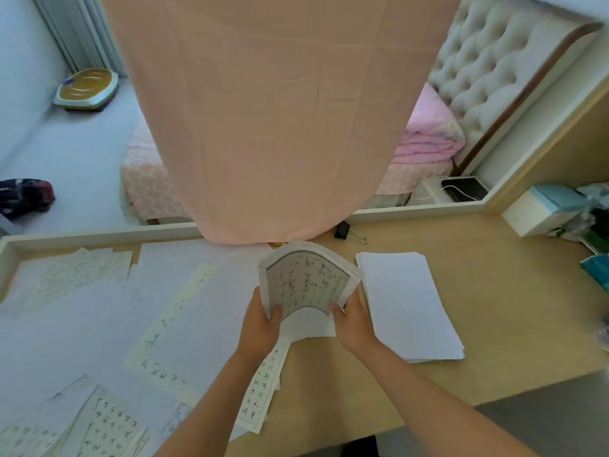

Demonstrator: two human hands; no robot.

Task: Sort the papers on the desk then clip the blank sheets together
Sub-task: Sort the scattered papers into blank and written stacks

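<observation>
1. Papers point(99, 308) lie scattered over the left half of the table point(494, 318), overlapping one another. Some are plain white and others carry columns of brush-written characters.
2. A written sheet point(306, 285), printed with a fan-shaped panel full of characters, is held up over the middle of the table. It is bowed so that its top edge curls away toward the far side.
3. The left hand point(260, 328) grips the sheet's left edge, with the thumb pressed on the front face. The other fingers are behind the paper, out of sight.
4. The right hand point(354, 324) pinches the sheet's lower right edge in the same way, thumb in front.
5. A blank stack point(408, 305) of white sheets lies flat on the table just to the right of the right hand, its edges roughly squared.
6. A black binder clip point(342, 229) lies near the table's far edge, beyond the held sheet and apart from the blank stack.
7. A long calligraphy strip point(260, 387) lies on the table under the left forearm, running toward the near edge.
8. A pink cloth point(263, 110) hangs down behind the table's far edge, and a white-and-teal box point(540, 209) stands at the table's right end.
</observation>
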